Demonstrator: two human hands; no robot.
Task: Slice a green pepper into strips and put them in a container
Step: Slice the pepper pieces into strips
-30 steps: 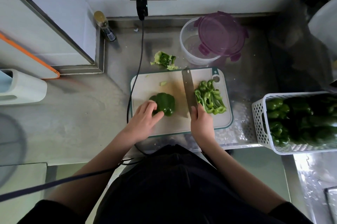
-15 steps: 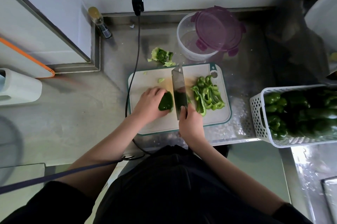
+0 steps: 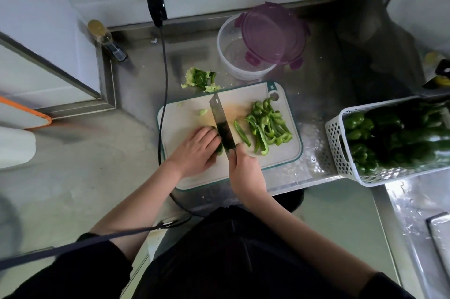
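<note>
- Since half a second ago, the knife (image 3: pixel 222 125) has been brought further down through the pepper piece (image 3: pixel 219 146), and one fresh strip (image 3: pixel 242 133) is now seen lying alone to the right of the blade.
- The left hand (image 3: pixel 194 150) is now laid flatter over the pepper piece, fingers bent on top of it, so that only a dark green sliver is left showing against the blade.
- The knife handle is gripped by the right hand (image 3: pixel 244 168), fingers wrapped tightly round it; the handle itself is hidden.
- A pile of cut strips (image 3: pixel 269 125) is gathered on the right part of the cutting board (image 3: pixel 185 116), close to its right edge; bare board is left at the near side and upper left.
- The container (image 3: pixel 233 55) is set on the table (image 3: pixel 78 157) just beyond the board's far edge, with a purple lid (image 3: pixel 272 33) leaning over its rim.
- Trimmings (image 3: pixel 199 78) are left near the board's far left corner.
- A basket (image 3: pixel 341 142) of peppers is cut off at the right edge of the view.
</note>
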